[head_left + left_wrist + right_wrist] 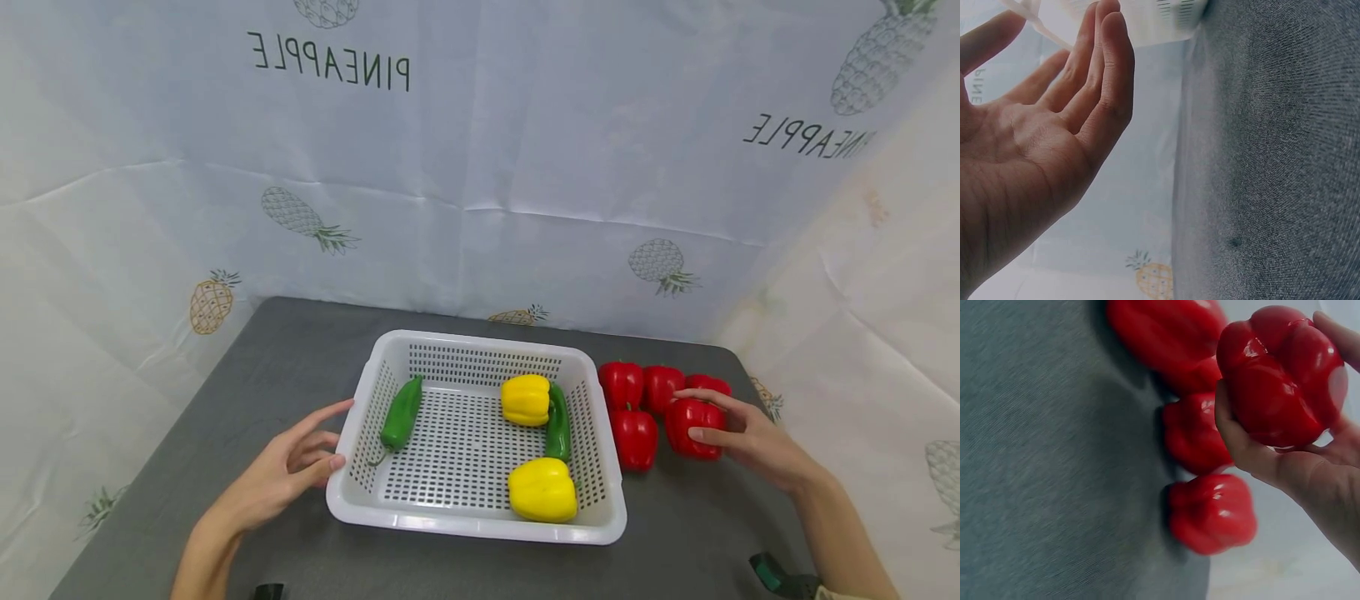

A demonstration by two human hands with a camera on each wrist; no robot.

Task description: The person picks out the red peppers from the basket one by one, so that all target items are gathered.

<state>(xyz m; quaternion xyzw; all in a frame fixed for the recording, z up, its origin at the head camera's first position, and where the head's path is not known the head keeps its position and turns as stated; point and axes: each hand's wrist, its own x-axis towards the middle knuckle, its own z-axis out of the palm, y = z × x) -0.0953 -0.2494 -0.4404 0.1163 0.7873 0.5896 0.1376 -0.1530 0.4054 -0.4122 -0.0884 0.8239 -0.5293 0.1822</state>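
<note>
My right hand grips a red bell pepper between thumb and fingers, to the right of the basket. In the right wrist view the pepper is held off the dark cloth. Beside the left wall of a white perforated basket is my left hand, its fingers loosely bent and the thumb and index tips at the rim. Nothing lies in its palm in the left wrist view. Inside the basket are a green chili pepper at left, another green chili at right, and two yellow bell peppers.
Several more red bell peppers cluster against the basket's right side on the dark tabletop. A white curtain with pineapple prints hangs behind the table and along its sides.
</note>
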